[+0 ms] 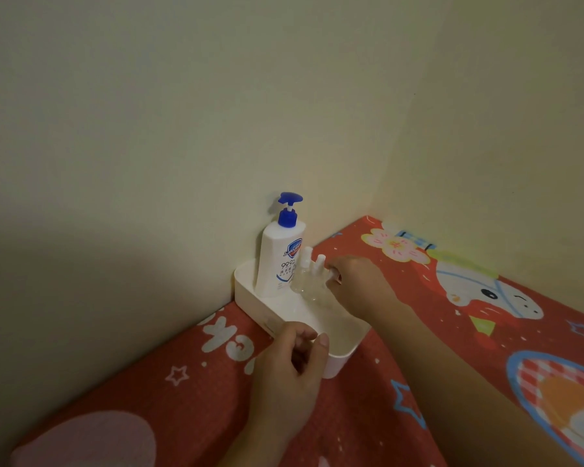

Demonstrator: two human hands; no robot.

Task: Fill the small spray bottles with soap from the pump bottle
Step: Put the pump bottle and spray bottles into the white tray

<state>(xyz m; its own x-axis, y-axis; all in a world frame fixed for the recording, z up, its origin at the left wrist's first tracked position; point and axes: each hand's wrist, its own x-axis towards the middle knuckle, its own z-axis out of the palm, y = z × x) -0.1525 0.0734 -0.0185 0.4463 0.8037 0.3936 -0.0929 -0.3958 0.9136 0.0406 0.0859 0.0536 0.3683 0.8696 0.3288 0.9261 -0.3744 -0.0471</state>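
Note:
A white pump bottle with a blue pump head stands upright at the back of a white tray set in the wall corner. Two small clear spray bottles with white tops stand in the tray just right of it. My right hand reaches into the tray from the right, its fingertips closed on a third small spray bottle, mostly hidden by the fingers. My left hand rests at the tray's near rim, thumb and fingers loosely curled over the edge; it holds nothing that I can see.
The tray sits on a red cartoon-print cloth that covers the surface. Cream walls close in behind and to the right of the tray, meeting in a corner. The near half of the tray holds nothing.

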